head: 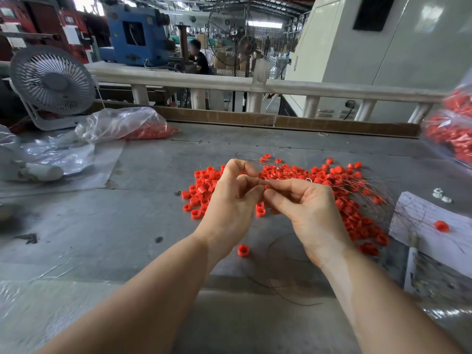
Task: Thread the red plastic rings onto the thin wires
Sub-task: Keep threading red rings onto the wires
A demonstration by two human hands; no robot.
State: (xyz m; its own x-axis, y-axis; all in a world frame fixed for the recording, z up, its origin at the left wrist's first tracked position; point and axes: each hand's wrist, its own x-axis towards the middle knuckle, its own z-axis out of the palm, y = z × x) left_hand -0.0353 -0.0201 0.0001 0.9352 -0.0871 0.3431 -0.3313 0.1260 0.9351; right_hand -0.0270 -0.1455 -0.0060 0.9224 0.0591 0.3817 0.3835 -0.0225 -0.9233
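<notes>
So that ring meets wire, left hand [231, 198] and right hand [301, 208] pinch fingertip to fingertip above the red-ring pile [332, 182]; the wire itself is too fine to see.

Grey workbench [153, 226] under scattered red rings [332, 180], wires [281, 251].

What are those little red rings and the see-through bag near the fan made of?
The red rings look like moulded plastic: uniform bright colour, slight sheen. The bag looks like thin clear plastic film: crumpled and glossy, with red pieces showing through it.
</notes>
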